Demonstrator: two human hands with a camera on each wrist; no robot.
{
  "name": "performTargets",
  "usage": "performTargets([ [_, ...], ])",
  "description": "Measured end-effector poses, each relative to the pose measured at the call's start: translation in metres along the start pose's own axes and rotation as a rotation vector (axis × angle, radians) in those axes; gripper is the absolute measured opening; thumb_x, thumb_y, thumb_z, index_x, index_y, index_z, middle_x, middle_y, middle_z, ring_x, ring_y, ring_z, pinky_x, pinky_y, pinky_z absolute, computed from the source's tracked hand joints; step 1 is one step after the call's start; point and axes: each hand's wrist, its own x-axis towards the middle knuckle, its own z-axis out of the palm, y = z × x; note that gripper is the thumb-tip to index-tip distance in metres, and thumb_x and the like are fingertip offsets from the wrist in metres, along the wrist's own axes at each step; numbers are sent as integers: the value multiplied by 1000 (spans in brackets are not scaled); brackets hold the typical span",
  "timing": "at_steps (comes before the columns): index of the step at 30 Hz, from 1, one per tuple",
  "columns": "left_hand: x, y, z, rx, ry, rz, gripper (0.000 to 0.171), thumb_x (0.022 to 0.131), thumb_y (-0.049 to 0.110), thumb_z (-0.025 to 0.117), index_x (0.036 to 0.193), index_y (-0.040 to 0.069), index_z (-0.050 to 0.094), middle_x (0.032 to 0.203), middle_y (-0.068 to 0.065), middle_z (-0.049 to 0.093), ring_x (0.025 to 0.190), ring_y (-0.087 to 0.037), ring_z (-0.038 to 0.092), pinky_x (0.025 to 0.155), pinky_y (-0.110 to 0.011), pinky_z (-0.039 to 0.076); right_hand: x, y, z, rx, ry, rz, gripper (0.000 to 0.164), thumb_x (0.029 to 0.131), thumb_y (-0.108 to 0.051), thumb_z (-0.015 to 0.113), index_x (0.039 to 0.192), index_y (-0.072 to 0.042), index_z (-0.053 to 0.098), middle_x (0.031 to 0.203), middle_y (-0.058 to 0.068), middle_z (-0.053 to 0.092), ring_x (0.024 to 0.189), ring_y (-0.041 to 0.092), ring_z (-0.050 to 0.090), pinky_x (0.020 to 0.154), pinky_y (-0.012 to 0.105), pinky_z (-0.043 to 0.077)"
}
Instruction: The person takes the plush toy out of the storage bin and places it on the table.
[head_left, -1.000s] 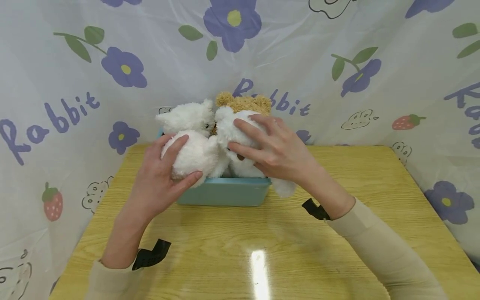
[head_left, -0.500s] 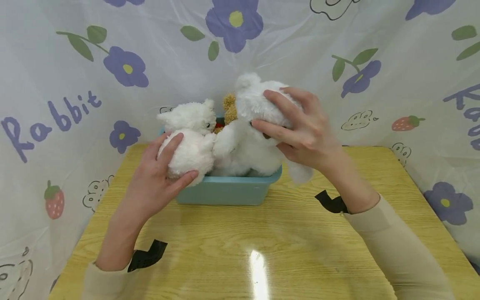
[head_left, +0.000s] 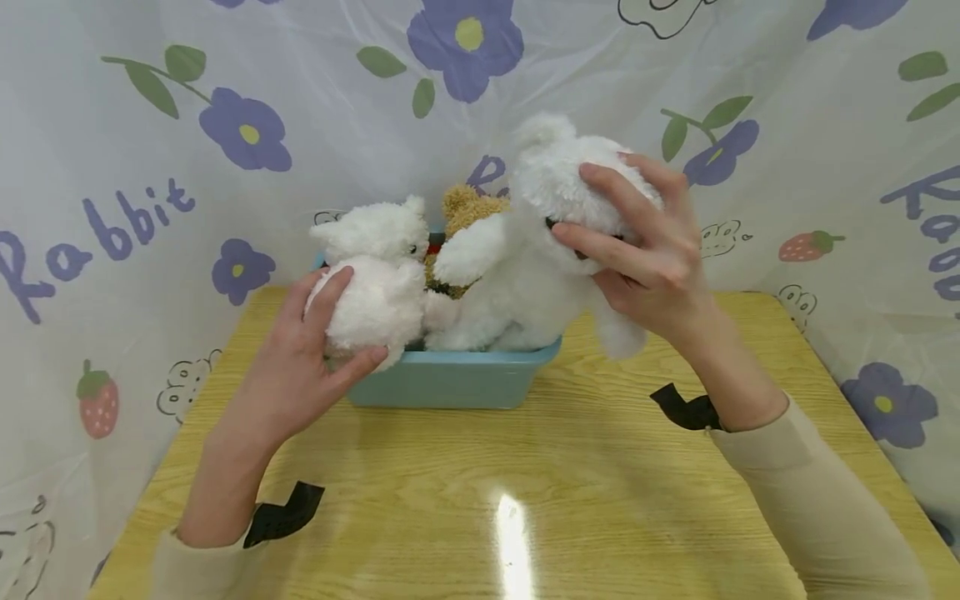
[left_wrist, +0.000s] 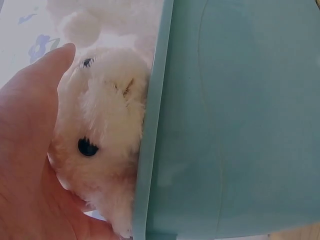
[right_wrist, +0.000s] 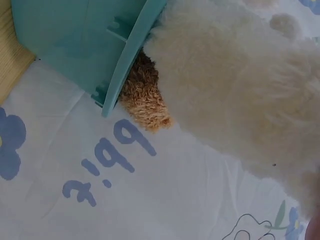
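A teal plastic bin (head_left: pixel 442 382) full of plush toys stands at the table's back. My right hand (head_left: pixel 656 250) grips a white teddy bear (head_left: pixel 555 179) by the head, fingers spread over its face. The bear's head is above the bin, tilted right, while its lower body is still at the rim. My left hand (head_left: pixel 288 367) grips a pale fluffy plush toy (head_left: pixel 375 304) at the bin's front left. Its face, with two black eyes, shows against the rim in the left wrist view. Behind these sit another white plush toy (head_left: pixel 371 233) and a brown teddy bear (head_left: pixel 465 208), partly hidden.
The wooden table (head_left: pixel 420 500) reaches towards me in front of the bin. A white cloth (head_left: pixel 330 108) printed with purple flowers hangs right behind the table and along its sides. Black pieces (head_left: pixel 288 512) stick out at both wrists.
My right hand has raised the white teddy bear up and to the right from among the other toys, uncovering its arm and legs. My left hand has stayed nearly in place on the pale plush toy.
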Motion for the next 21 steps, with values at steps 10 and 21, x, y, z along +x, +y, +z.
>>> performTargets([
  [10,-4,1,0,-22,-58,-22,105,89,36,83,166,23,14,161,-25,17,127,-51,44,95,-69,42,-4,-4,-13,14,116,65,30,80,10,62,87,-13,79,114,16,74,105,54,56,94,60,50],
  [21,-6,0,-4,-14,-74,-18,105,90,39,81,167,25,11,163,-26,14,124,-52,46,91,-70,42,6,9,-45,16,195,273,15,74,4,65,80,-5,76,110,18,74,111,53,55,103,60,42],
])
